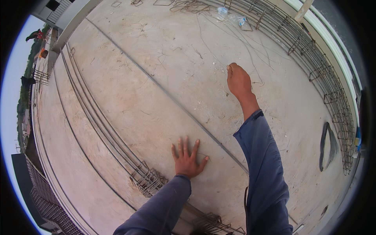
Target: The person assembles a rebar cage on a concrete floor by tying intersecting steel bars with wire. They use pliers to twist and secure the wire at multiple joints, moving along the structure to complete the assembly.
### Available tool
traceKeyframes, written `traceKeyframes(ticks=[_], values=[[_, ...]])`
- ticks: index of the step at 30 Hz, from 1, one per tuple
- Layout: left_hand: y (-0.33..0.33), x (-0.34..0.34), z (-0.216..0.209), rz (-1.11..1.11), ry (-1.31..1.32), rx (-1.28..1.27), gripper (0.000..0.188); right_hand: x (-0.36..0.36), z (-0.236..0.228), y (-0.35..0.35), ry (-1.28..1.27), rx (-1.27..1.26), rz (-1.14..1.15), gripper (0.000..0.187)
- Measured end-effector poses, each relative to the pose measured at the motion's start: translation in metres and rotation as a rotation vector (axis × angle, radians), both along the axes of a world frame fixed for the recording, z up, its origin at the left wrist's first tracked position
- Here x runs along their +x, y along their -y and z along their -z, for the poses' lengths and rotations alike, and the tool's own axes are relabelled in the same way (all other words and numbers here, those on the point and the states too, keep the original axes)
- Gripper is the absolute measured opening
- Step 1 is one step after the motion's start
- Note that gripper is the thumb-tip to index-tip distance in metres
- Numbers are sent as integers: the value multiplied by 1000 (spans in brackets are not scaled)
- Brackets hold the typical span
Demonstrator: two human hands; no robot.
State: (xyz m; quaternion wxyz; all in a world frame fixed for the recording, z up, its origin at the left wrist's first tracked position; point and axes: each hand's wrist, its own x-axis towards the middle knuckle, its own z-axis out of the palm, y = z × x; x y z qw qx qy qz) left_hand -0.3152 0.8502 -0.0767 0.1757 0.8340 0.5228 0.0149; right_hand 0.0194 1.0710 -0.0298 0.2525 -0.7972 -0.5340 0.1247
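Note:
My left hand (pixel 187 159) is open over the concrete floor (pixel 152 117), palm down with its fingers spread. Whether it touches the floor I cannot tell. Farther out and to the right, my right hand (pixel 239 81) is closed, its thumb and fingers pressed together at the tip. Anything it may hold is hidden or too small to make out. Between the two hands a long, thin grey bar (pixel 172 96) runs diagonally across the floor, apart from both. Thin loose wires (pixel 254 66) lie beyond and beside my right hand.
Several long steel bars (pixel 92 107) lie at the left, ending in a bundle of bent stirrups (pixel 149 182). A tied rebar cage (pixel 313 64) curves along the right edge. Near it are a wire coil (pixel 328 147) and a clear plastic bottle (pixel 242 21).

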Motion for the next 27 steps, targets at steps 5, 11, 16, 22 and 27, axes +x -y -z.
traceKeyframes(ticks=[5,11,16,22,27], values=[[10,-25,-2,-22,-11,-26,88,-162,-21,111,-542,-94,-102,35],[14,-13,8,15,0,86,87,-180,-75,316,-761,-128,111,30],[18,-38,33,2,117,147,68,-220,-154,528,-627,-117,238,25],[172,-31,-53,-40,1088,222,47,-304,-194,767,-507,-140,412,23],[300,-106,-173,1093,793,6,38,-305,-212,768,-360,146,226,24]])
